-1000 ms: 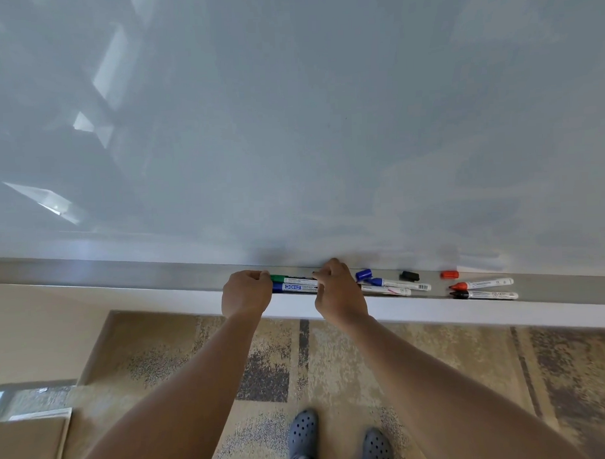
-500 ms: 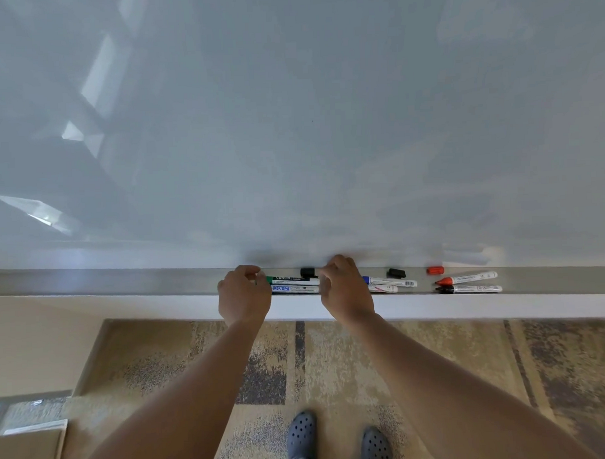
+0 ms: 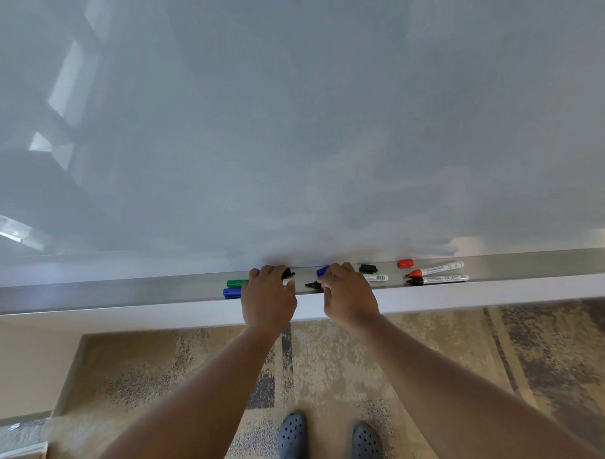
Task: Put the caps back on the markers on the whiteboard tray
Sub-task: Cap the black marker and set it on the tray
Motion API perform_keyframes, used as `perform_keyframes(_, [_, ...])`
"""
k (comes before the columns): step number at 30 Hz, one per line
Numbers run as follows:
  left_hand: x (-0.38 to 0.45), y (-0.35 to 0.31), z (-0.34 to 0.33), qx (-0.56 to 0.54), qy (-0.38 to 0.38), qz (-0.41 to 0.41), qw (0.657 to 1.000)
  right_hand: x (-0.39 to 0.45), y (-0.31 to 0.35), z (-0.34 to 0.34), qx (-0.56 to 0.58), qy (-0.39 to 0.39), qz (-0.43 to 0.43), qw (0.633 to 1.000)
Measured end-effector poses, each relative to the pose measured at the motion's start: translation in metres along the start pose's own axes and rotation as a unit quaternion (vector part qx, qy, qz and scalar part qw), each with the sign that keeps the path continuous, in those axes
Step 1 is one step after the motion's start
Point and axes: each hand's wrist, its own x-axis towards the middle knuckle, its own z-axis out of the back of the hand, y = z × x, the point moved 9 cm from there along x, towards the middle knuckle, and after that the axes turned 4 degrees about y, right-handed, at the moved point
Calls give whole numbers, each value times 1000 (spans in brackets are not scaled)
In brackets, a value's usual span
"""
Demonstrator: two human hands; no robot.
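The metal tray (image 3: 125, 290) runs along the bottom of the whiteboard. My left hand (image 3: 267, 295) pinches a black cap (image 3: 288, 273) at its fingertips. My right hand (image 3: 348, 294) grips a marker whose black tip (image 3: 312, 284) points left toward that cap, a short gap apart. A blue cap (image 3: 323, 270) shows behind my right fingers. A capped green marker (image 3: 237, 283) and a capped blue marker (image 3: 232, 292) stick out left of my left hand. To the right lie a white marker body (image 3: 376, 278), a loose black cap (image 3: 368, 269), a red cap (image 3: 405, 263), and uncapped red (image 3: 436, 269) and black (image 3: 440, 279) markers.
The whiteboard (image 3: 290, 126) fills the upper view. Below the tray is patterned carpet (image 3: 435, 345), with my two dark clogs (image 3: 293, 435) at the bottom. A pale wall and box corner sit at the lower left.
Both hands have left the green marker. My left hand has shifted right onto the black cap, and my right hand now holds a black-tipped marker.
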Motion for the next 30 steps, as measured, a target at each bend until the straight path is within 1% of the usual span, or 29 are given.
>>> perform_keyframes(6, [-2, -11, -8, 13, 7, -8, 1000, -4, -11, -1, -11, 21, -8, 1000])
perform_keyframes(12, [-1, -29, -14, 35, 20, -34, 999, -3, -24, -4, -53, 67, -19, 996])
perform_keyframes(17, [-4, -42, -23, 86, 43, -60, 994, -5, -37, -5, -92, 94, -21, 991])
perform_keyframes(21, [-8, -50, -28, 110, 51, -78, 990, -6, -46, -2, -95, 91, -23, 991])
perform_keyframes(26, [-10, -55, -31, 149, 51, -100, 982, -6, -51, 3, -66, 71, -32, 995])
perform_keyframes(30, [-10, -56, -29, 150, 44, -109, 982, -7, -54, 6, -47, 69, -36, 996])
